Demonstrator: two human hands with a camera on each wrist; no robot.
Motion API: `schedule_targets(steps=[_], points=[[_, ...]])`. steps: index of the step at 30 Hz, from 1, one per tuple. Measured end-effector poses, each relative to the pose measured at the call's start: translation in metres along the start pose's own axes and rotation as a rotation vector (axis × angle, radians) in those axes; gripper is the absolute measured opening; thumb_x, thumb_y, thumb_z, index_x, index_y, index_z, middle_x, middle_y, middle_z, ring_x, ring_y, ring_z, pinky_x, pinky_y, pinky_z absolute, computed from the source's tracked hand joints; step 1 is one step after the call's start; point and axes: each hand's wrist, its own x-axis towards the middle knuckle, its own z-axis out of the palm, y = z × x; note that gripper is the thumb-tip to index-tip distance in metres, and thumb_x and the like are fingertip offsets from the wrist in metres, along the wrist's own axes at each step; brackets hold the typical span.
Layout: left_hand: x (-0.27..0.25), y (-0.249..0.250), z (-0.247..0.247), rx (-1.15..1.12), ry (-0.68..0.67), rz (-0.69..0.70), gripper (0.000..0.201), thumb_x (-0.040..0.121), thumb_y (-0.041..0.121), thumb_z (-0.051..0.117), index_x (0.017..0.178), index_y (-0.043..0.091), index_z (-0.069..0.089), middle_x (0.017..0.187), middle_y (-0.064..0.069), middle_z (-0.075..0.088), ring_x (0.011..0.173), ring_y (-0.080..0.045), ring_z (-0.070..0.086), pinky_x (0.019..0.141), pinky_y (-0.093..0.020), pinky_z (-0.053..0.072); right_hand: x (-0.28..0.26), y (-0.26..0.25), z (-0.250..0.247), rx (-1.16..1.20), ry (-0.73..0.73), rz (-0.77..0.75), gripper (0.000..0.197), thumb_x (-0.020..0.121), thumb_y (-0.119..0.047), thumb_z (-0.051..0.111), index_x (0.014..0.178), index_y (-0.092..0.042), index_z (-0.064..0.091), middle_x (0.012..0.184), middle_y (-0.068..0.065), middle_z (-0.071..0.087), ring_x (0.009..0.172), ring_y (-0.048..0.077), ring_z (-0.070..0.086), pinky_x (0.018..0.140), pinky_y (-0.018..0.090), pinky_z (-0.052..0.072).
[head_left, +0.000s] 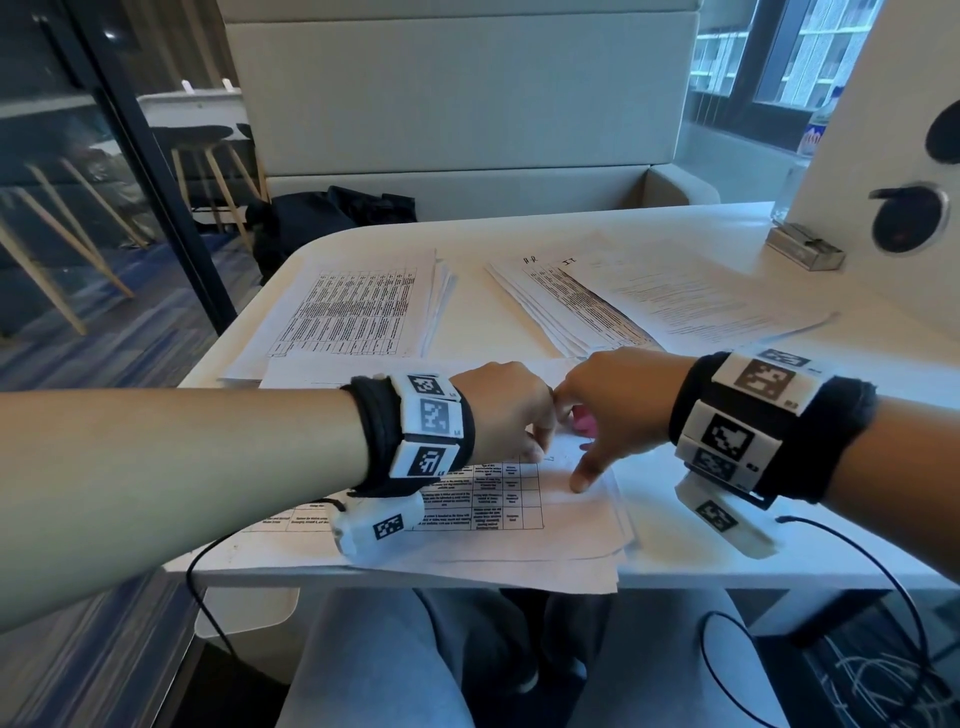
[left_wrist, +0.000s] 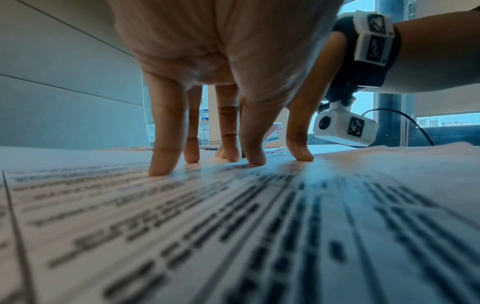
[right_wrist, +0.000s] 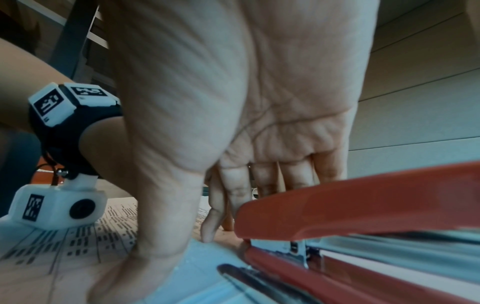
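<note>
Bare table strip (head_left: 470, 317) open between far paper stacks (head_left: 358, 306); stapler (right_wrist: 363, 207) crowds right hand (head_left: 618, 400); side panel (head_left: 857, 130) blocks right.

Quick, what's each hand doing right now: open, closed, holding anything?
Left hand: open, straight fingers pressing the printed sheets.
Right hand: over the red stapler, thumb on the sheets; whether it grips the stapler cannot be told.

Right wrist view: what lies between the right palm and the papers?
The red stapler sits there, beneath the right hand, above the paper stack; the right wrist view shows it plainly.
</note>
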Motion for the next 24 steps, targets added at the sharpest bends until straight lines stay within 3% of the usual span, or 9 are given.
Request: schedule_targets(steps=[4,8,13,16,18,21,24], points=[[-0.001,0.003,-0.001,0.066,-0.02,0.038,0.008,0.087,0.024,0.064,0.089,0.023,0.071,0.104,0.005,0.066,0.096,-0.016,0.06,0.084,-0.033,0.049,0.001,0.001,0.001,-0.009,-0.009,-0.002,0.069,0.058,-0.075,0.07,0.108,-0.029,0.065,0.092,-0.009,0.069,0.087,0.015,0.064,0.079,0.03,0.051],[-0.003,0.008,-0.001,0.151,-0.019,0.068,0.012,0.089,0.023,0.057,0.094,0.021,0.068,0.105,0.003,0.064,0.095,-0.019,0.058,0.08,-0.033,0.049,0.0,0.002,0.001,-0.027,-0.006,-0.005,0.068,0.06,-0.073,0.071,0.108,-0.026,0.065,0.091,-0.009,0.069,0.086,0.015,0.064,0.066,0.025,0.042],[-0.003,0.005,-0.003,0.056,-0.018,0.052,0.012,0.087,0.02,0.061,0.094,0.018,0.071,0.104,0.002,0.066,0.097,-0.017,0.061,0.085,-0.034,0.049,-0.001,0.002,0.0,0.002,-0.017,-0.012,0.07,0.061,-0.072,0.072,0.116,-0.03,0.062,0.099,-0.011,0.067,0.093,0.014,0.062,0.075,0.027,0.046],[-0.002,-0.001,-0.004,0.014,-0.041,0.017,0.023,0.079,0.032,0.075,0.095,0.016,0.072,0.109,0.004,0.065,0.102,-0.014,0.059,0.09,-0.032,0.048,-0.004,0.003,-0.002,0.063,0.009,-0.032,0.064,0.066,-0.066,0.072,0.121,-0.037,0.06,0.1,-0.016,0.064,0.098,0.012,0.06,0.072,0.025,0.039],[-0.002,-0.007,-0.003,0.006,-0.044,-0.031,0.037,0.069,0.042,0.081,0.094,0.016,0.072,0.111,0.004,0.065,0.102,-0.014,0.06,0.091,-0.034,0.049,-0.006,0.002,-0.003,0.122,0.075,-0.033,0.052,0.072,-0.06,0.072,0.119,-0.042,0.061,0.1,-0.015,0.062,0.102,0.011,0.059,0.073,0.026,0.038],[-0.003,-0.012,-0.002,-0.04,-0.034,-0.081,0.045,0.061,0.045,0.085,0.093,0.016,0.071,0.105,0.004,0.068,0.098,-0.015,0.063,0.089,-0.036,0.051,-0.004,-0.001,-0.004,0.125,0.175,-0.067,0.035,0.075,-0.055,0.07,0.109,-0.046,0.067,0.111,-0.016,0.059,0.105,0.011,0.056,0.085,0.031,0.045],[-0.004,-0.011,-0.003,-0.056,-0.03,-0.087,0.046,0.061,0.045,0.086,0.094,0.016,0.071,0.107,0.004,0.068,0.099,-0.014,0.062,0.09,-0.034,0.051,-0.003,-0.005,-0.004,0.068,0.19,-0.09,0.027,0.078,-0.053,0.068,0.104,-0.047,0.069,0.112,-0.014,0.062,0.1,0.007,0.052,0.083,0.029,0.04]])
